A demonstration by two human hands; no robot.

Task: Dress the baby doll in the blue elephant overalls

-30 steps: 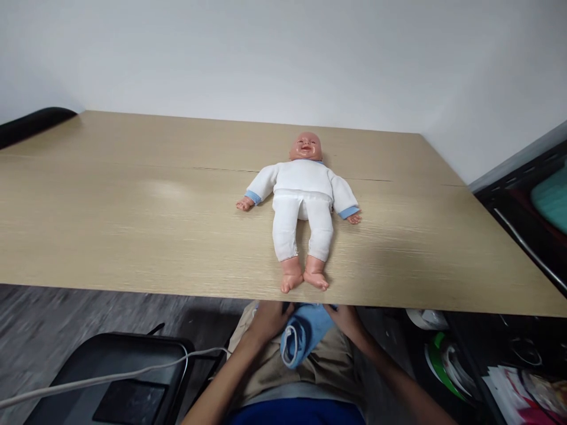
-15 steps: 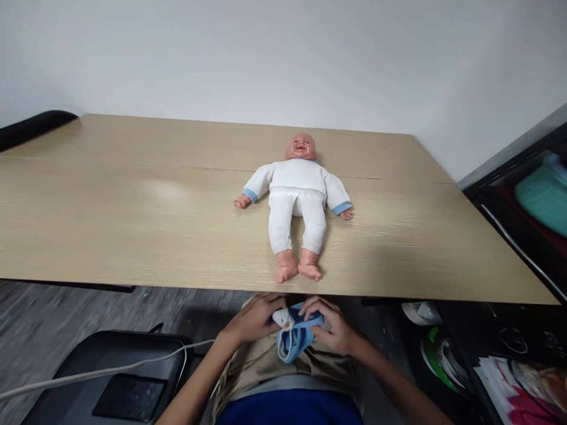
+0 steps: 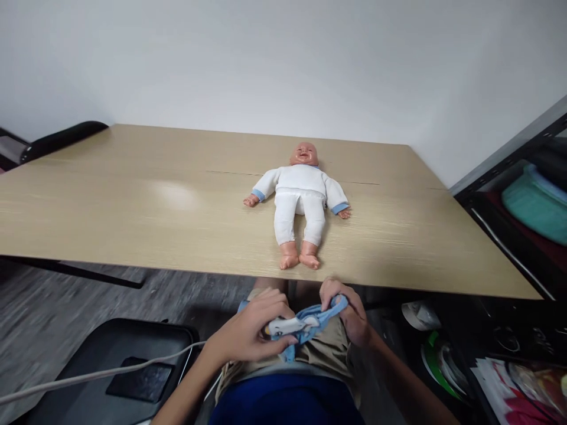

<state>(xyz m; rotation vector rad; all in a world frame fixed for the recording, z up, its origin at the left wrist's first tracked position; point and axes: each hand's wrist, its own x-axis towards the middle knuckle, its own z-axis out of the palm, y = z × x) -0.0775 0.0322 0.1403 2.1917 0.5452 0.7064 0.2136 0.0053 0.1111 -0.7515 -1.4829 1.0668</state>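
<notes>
Above the lap [image 3: 325,349], hands [image 3: 254,327] [image 3: 352,316] grip blue cloth [image 3: 326,314] farther apart than before.

garment [image 3: 315,321] of matt cloth

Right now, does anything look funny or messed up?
The soft blue-and-white cloth looks odd: it's all bunched and crooked between the bare left hand and bare right hand. I see nothing spilled.

1 doll [image 3: 300,180] on table [image 3: 133,224]; phone [image 3: 137,386] on chair [image 3: 88,351], left; shelf [image 3: 514,255] right.
</notes>
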